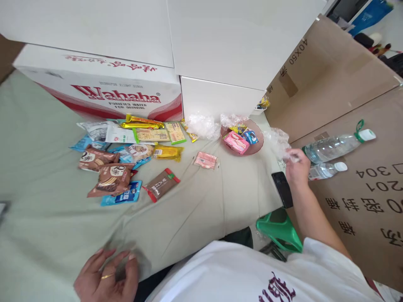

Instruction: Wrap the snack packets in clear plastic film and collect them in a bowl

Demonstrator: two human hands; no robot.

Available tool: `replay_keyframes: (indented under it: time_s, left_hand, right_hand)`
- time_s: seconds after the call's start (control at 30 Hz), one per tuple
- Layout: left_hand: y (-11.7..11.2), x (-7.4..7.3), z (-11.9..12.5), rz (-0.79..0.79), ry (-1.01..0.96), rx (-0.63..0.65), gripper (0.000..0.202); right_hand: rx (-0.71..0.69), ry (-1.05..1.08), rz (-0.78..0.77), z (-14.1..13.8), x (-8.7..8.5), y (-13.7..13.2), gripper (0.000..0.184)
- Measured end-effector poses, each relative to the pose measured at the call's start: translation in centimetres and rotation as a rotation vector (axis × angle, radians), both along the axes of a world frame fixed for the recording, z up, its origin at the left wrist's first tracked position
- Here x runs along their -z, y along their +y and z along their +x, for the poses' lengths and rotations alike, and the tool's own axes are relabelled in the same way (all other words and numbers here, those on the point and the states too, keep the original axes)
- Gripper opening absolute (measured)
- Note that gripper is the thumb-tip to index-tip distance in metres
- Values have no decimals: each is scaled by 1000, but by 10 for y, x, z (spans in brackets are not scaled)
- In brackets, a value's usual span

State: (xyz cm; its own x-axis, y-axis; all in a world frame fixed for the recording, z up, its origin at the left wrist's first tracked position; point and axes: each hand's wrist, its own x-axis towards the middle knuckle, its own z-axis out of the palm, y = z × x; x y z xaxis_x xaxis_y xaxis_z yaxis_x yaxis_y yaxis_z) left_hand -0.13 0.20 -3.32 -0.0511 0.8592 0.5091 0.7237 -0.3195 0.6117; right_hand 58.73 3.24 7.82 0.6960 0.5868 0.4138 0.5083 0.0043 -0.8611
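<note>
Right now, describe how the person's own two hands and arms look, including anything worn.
The ungloved left hand wears a thin gold-coloured ring on one finger; any sleeve there is out of view. The right hand is ungloved, its bare forearm emerging from a short white fabric sleeve.

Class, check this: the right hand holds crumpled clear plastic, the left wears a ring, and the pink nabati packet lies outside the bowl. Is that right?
Not quite: the head view shows the pink nabati packet lying inside the bowl, not outside it. The rest stands: the right hand holds crumpled clear plastic, and the left hand wears a ring.
</note>
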Motion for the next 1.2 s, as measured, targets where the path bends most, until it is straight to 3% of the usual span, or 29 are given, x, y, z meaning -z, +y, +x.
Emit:
replay_keyframes:
  time_s: [0.07,0.1,0.2,0.3,0.37,0.43,0.57,0.7,0.87,0.93,1.0,1.07,1.2]
  left_hand:
    - [-1,-16,11,-46,-96,-33,6]
    - [-1,-26,20,-142,-179,33,10]
    - [0,-57,58,-731,-510,290,44]
    - [9,-74,93,-1203,-1051,382,60]
    - [17,-76,105,-1262,-1335,361,56]
    - [24,-73,107,-1216,-1447,312,47]
    - [30,-61,96,-1080,-1503,175,36]
    - [31,-50,87,-1020,-1513,86,30]
    - [27,-43,96,-971,-1468,9,16]
    - [23,-44,105,-980,-1442,32,16]
    - [18,-45,112,-999,-1418,71,21]
    - [13,-46,115,-1016,-1401,93,28]
    - [7,-45,102,-1039,-1382,30,37]
  right_hand:
    - [-124,72,112,-58,4,-36,12]
    - [-180,87,120,-88,8,-49,10]
    - [-404,55,7,-175,18,-67,6]
    - [-693,-123,-64,-243,22,-63,10]
    - [-868,-246,-39,-275,22,-56,13]
    - [-996,-313,-12,-297,25,-52,16]
    - [-1097,-368,-54,-306,41,-54,31]
    - [-1111,-309,-214,-275,58,-66,45]
    - [-816,-155,-324,-246,41,-69,34]
    - [-784,-87,-359,-257,33,-60,25]
    - [-841,-20,-433,-279,35,-49,25]
    - [-902,-3,-490,-302,46,-37,34]
    - [-915,37,-475,-330,71,-24,15]
